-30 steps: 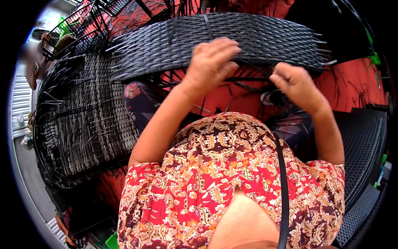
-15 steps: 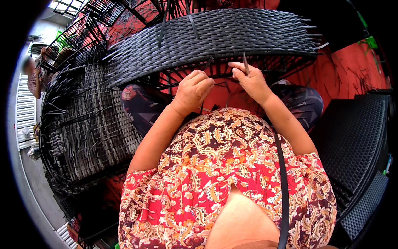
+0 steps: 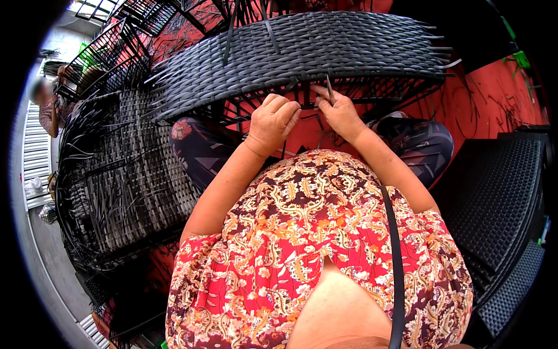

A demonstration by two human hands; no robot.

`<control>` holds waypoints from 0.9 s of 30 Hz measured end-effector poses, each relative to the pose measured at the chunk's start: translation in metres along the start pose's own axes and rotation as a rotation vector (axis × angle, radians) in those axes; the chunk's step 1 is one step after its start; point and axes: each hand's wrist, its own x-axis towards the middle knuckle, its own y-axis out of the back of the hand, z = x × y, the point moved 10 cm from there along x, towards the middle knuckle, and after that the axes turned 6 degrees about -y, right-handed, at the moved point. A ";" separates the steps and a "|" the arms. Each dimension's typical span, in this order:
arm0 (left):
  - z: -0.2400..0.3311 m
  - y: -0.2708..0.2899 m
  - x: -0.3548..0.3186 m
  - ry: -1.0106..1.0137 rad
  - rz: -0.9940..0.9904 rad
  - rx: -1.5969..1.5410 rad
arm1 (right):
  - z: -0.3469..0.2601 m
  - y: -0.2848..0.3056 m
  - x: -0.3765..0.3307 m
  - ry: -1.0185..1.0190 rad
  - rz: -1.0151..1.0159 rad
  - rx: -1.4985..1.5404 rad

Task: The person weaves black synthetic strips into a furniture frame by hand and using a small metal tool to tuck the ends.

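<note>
Woven panel [image 3: 325, 49], 12 o'clock: face looks done; strand ends [image 3: 440, 49] loose at its 3 and 9, seemingly left to finish; left hand [image 3: 273, 123] below, fingers curled, grip untellable; right hand [image 3: 342, 116], 1 o'clock, pinching slim pointed piece [image 3: 330, 91]

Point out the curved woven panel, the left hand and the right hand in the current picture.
Curved woven panel [image 3: 331, 46], head view: the middle of its woven face.
Left hand [image 3: 271, 123], head view: the back of the hand.
Right hand [image 3: 344, 118], head view: the back of the hand.
</note>
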 end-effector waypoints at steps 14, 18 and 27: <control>-0.004 -0.022 0.017 0.016 0.022 0.224 | -0.002 0.019 -0.010 -0.063 0.124 0.142; -0.013 -0.037 0.017 0.060 -0.033 0.353 | 0.000 0.018 -0.001 -0.046 0.113 0.167; -0.019 -0.074 0.017 0.080 -0.118 0.365 | 0.005 0.019 0.002 -0.049 0.112 0.147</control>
